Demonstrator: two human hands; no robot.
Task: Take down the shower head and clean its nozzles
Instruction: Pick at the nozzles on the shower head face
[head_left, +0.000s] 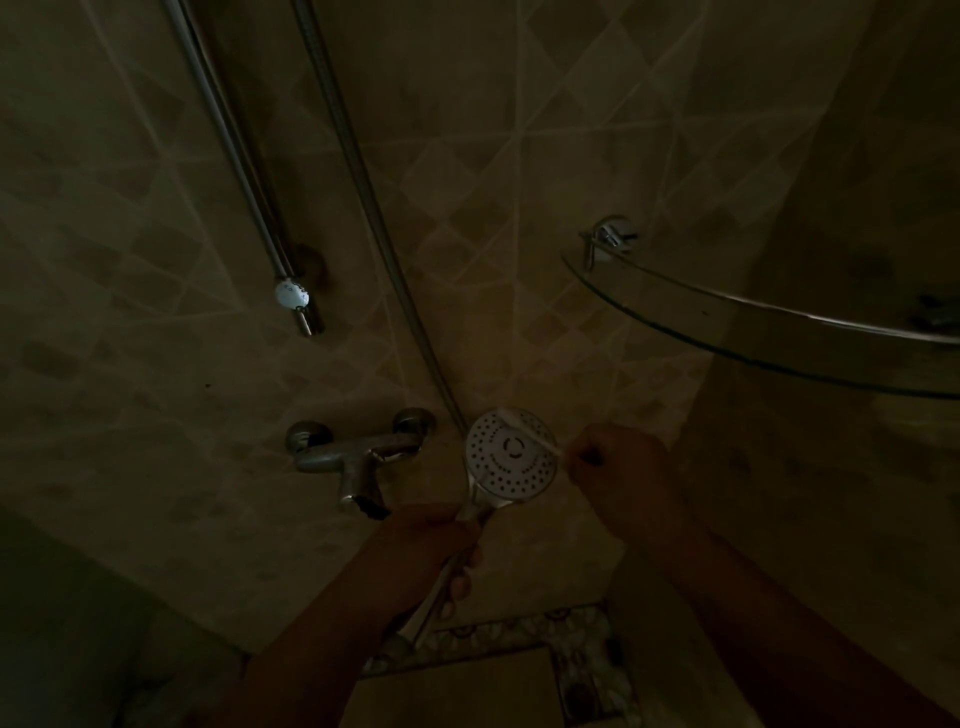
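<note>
Gripping round white perforated shower head (511, 453) by its handle, left hand (431, 540); right hand (615, 465) beside it pinches thin white pick. Risk: dim light, pick slips off nozzles.

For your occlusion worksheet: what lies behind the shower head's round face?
Behind the shower head are tiled wall and the hose running upward. The hands hide parts: left hand covers the handle, right hand the rim's right edge.

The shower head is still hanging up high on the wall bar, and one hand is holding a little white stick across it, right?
No. The shower head is down, its handle gripped by the left hand. The head view shows it. The right hand does hold a little white stick across it.
</note>
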